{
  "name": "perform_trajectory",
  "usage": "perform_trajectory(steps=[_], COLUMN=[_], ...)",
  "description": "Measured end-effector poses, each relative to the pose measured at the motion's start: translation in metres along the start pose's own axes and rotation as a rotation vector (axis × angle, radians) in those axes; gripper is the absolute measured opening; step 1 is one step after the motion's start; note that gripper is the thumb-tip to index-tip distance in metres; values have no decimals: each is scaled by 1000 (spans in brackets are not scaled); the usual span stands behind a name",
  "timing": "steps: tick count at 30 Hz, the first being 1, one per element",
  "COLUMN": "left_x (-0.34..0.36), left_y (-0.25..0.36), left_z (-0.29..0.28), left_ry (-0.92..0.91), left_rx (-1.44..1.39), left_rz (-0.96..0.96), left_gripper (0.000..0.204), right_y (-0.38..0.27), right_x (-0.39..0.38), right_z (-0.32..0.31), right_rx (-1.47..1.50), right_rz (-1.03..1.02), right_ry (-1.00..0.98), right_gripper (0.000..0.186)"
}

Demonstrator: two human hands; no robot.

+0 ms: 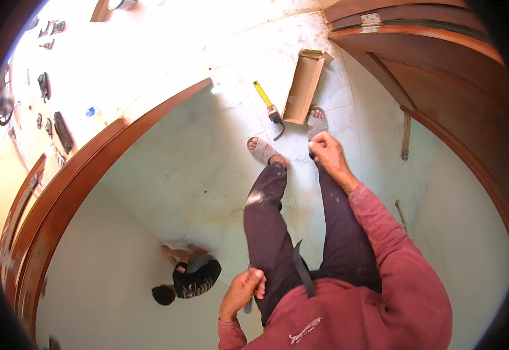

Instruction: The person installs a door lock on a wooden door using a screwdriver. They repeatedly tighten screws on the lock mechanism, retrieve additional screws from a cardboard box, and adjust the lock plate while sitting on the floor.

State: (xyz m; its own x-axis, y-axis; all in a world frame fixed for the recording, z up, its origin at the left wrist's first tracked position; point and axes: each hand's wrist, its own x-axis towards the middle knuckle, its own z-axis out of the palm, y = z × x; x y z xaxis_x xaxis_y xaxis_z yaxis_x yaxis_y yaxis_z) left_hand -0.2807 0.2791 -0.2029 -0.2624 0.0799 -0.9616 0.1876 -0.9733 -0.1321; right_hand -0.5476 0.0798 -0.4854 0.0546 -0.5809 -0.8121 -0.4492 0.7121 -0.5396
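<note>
My right hand [329, 154] is closed over my right shin, just above the sandal. A small dark bit shows by its fingertips, too small to name. My left hand [244, 293] is closed beside my left thigh. A grey, narrow end [248, 305] shows below its fingers; its kind is hidden. On the floor ahead of my feet lies a tape measure [274, 113] with its yellow blade drawn out and a black strap. Right of it, touching neither hand, is a long open cardboard box [302, 87].
A brown wooden frame [85, 169] curves along the left, and a wooden door [441, 76] stands at the right. Several tools, among them a black long one [63, 133], lie at the far left. Another person [191, 275] in dark clothes is low at the lower left.
</note>
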Motion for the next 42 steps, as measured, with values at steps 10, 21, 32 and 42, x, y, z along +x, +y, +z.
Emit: perform_trajectory(steps=[10,21,32,42], left_x=[294,588,641,617], left_y=[166,271,336,334], left_z=[-42,3,-34,-22], left_ry=[145,705,293,286], left_rx=[-30,916,670,273], left_rz=[339,1129,1102,1054], left_gripper=[33,29,35,54], right_y=[111,112,87,49], right_x=[247,328,400,392], right_z=[-41,-30,-18,-4], right_rx=[-318,-311,-126,-348], right_rz=[-232,-414,-911,-1202], right_ry=[84,109,451,513], right_gripper=[22,23,17,12])
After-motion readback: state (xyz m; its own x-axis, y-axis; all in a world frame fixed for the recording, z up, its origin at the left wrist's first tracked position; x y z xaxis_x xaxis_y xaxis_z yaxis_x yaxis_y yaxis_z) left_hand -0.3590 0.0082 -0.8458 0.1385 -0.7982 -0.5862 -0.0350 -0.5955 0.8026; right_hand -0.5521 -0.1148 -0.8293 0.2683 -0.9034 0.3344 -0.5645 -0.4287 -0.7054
